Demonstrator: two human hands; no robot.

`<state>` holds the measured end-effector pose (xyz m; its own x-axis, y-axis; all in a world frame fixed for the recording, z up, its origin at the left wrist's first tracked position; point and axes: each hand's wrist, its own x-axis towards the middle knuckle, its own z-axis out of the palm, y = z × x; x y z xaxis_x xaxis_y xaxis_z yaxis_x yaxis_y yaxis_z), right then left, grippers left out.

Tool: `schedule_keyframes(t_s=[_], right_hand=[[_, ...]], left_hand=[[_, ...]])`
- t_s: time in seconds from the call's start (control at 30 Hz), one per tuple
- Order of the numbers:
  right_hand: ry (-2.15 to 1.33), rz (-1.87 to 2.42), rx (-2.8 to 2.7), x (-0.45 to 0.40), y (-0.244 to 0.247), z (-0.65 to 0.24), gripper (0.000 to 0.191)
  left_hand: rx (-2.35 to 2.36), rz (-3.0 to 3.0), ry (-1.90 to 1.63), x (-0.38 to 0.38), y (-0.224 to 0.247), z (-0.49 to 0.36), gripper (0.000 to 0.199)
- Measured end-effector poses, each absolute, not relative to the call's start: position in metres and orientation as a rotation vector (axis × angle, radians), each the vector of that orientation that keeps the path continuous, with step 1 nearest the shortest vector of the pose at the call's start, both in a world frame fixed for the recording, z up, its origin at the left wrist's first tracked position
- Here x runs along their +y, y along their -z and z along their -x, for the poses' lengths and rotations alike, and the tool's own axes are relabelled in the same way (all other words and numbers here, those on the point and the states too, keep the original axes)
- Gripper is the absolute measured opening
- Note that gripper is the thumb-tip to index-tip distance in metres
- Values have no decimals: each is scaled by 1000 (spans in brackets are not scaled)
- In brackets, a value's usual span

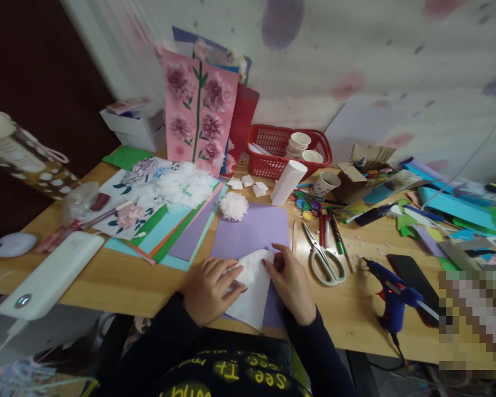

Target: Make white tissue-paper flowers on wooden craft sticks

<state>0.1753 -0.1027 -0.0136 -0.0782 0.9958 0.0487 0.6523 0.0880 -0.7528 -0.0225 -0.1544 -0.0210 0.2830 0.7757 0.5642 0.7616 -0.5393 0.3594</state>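
A thin white sheet of paper (pixel 254 300) lies in front of me over a purple sheet (pixel 252 226), partly folded over near its left side. My left hand (pixel 213 289) is closed on the folded part, its fingers bent and thumb at the lower side. With thumb and fingers, my right hand (pixel 291 281) pinches the sheet's upper right edge. A fluffy white paper flower (pixel 233 206) sits at the purple sheet's top left corner. Scissors (pixel 326 264) with pale handles lie to the right of my right hand.
At right are a blue glue gun (pixel 392 292) and a black phone (pixel 413 281). Left hold coloured sheets (pixel 182 245), white fluff (pixel 186 184) and a white power bank (pixel 52 275). Behind stand a red basket (pixel 268 168), a white roll (pixel 288 183) and a paper cup (pixel 326 184).
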Motion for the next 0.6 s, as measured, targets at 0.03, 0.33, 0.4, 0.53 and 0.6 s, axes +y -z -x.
schedule_keyframes(t_s=[0.03,0.33,0.4,0.53,0.6], right_hand=[[-781,1635,-1799,-102,10,-174,26],[-773,1276,-1829,-119,-5,-159,7],[-719,1201,-1879,-127,-2,-156,6],[-593,1122,-2015,-141,4,-151,15],[-512,1105,-2070,-147,7,-148,20]], left_hand=[[1479,-2503,-1133,-154,22,22,19],[1381,-2491,-1166,-153,21,21,15],[1388,-2491,-1175,-153,21,21,14],[1395,-2483,-1244,-153,23,22,12],[1409,-2467,-1282,-153,23,23,14]])
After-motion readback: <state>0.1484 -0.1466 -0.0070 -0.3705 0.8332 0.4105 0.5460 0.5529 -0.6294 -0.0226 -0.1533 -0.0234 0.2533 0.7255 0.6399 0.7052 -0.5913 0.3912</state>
